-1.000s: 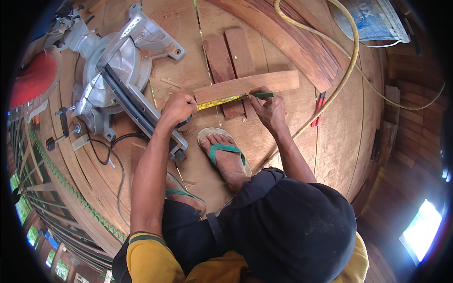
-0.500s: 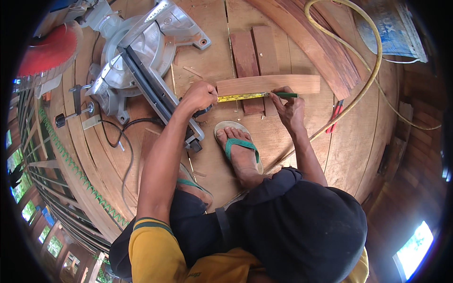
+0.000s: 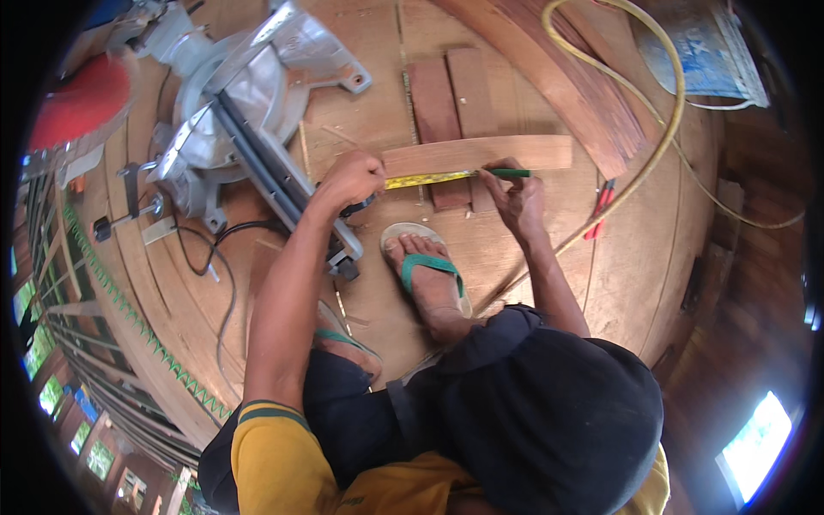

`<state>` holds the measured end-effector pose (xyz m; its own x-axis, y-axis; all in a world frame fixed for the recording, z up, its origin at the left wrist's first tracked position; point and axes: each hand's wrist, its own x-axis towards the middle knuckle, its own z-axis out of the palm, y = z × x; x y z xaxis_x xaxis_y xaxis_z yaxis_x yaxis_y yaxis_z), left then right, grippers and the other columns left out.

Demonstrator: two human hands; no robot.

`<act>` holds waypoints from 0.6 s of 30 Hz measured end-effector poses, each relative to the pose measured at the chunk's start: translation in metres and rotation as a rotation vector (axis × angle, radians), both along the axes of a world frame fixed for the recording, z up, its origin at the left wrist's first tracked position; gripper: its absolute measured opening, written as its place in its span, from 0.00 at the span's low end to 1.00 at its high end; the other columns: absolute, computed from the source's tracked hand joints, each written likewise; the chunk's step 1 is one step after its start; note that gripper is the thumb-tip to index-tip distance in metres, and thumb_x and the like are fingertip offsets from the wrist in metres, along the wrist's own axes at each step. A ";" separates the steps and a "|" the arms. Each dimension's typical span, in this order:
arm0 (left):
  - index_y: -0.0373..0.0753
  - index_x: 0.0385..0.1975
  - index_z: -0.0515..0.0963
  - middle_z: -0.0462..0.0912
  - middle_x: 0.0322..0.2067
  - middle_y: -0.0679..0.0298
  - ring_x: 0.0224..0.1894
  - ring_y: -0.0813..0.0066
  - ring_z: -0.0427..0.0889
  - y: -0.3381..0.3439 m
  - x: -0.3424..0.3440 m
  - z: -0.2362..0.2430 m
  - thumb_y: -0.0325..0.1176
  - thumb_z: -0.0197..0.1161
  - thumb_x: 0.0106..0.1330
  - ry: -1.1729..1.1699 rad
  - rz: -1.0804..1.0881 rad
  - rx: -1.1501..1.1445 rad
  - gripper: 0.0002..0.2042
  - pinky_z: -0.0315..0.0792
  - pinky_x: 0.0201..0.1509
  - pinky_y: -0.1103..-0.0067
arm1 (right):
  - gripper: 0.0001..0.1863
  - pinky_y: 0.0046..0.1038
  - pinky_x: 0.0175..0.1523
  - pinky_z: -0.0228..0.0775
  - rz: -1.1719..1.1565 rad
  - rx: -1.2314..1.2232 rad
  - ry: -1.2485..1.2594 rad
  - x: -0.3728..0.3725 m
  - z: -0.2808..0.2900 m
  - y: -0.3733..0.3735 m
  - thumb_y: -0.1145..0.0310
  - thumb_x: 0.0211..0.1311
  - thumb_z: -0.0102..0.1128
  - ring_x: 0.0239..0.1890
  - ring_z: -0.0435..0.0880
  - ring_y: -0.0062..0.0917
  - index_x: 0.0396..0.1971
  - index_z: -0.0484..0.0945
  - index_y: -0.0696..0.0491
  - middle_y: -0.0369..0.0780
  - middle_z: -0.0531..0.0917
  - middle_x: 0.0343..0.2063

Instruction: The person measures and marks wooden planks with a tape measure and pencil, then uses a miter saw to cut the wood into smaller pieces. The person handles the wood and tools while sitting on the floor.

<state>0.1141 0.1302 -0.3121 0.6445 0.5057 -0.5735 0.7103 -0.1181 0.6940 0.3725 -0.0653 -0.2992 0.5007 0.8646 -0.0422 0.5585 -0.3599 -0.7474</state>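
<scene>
Inside left grip point(image 3: 353, 178), half-hidden tape case point(image 3: 360, 206)

My yellow tape measure point(image 3: 429, 180), blade out, runs just beside near edge of lt-brown wood strip point(image 3: 481, 153), which lies across 2 dk boards point(image 3: 433, 99); slim green stick point(image 3: 513, 172) sits nr tape's R end.

The place was a woodworking shop: a saw point(image 3: 225, 113) stood on the plank floor point(image 3: 635, 232) near boards point(image 3: 502, 153), one with a tape point(image 3: 425, 180) stretched along it.

Unreadable print on tape measure point(image 3: 429, 180), bucket point(image 3: 705, 62)
</scene>
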 end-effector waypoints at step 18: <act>0.34 0.28 0.87 0.82 0.19 0.66 0.24 0.81 0.77 -0.004 -0.003 -0.001 0.29 0.67 0.56 0.089 0.064 -0.017 0.06 0.70 0.31 0.76 | 0.11 0.30 0.29 0.73 0.119 -0.029 0.017 0.012 0.013 0.008 0.64 0.66 0.72 0.19 0.83 0.27 0.38 0.85 0.56 0.44 0.91 0.30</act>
<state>0.1107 0.1260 -0.3128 0.5569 0.5344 -0.6358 0.7751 -0.0593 0.6291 0.3843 -0.0576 -0.2862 0.3937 0.9161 -0.0758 0.5856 -0.3135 -0.7475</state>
